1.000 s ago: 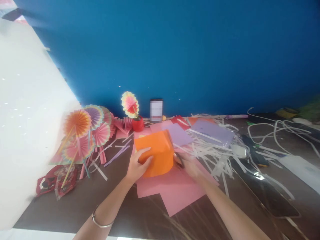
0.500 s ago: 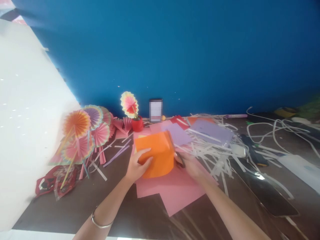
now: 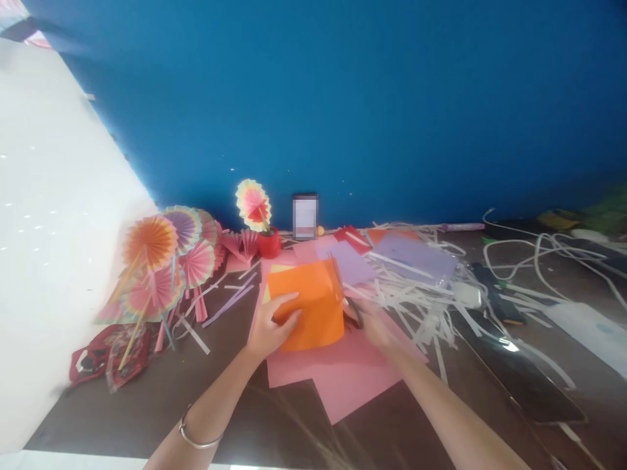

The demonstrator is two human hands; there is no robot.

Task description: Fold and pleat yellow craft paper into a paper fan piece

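Observation:
An orange sheet of paper (image 3: 316, 303) is held up, slightly curved, above several pink sheets (image 3: 337, 385) on the dark table. My left hand (image 3: 274, 326) grips its left side, thumb and fingers closed over the paper. My right hand (image 3: 369, 321) is closed round a pair of scissors (image 3: 356, 314) at the sheet's right edge. The scissor blades point away from me along that edge; part of them is hard to make out. A pale yellow sheet (image 3: 275, 269) peeks out behind the orange one.
Pleated paper fans (image 3: 149, 241) stand at the left, near a red pot (image 3: 269, 243). White paper strips (image 3: 416, 303) lie heaped at the right, beside purple sheets (image 3: 416, 256), a dark tablet-like device (image 3: 524, 372) and white cables (image 3: 536, 251). A phone-like screen (image 3: 305, 217) leans on the blue wall.
The orange sheet has shifted slightly right and down, and its top edge lies flatter. My left hand has moved a little with it; the scissors have barely moved.

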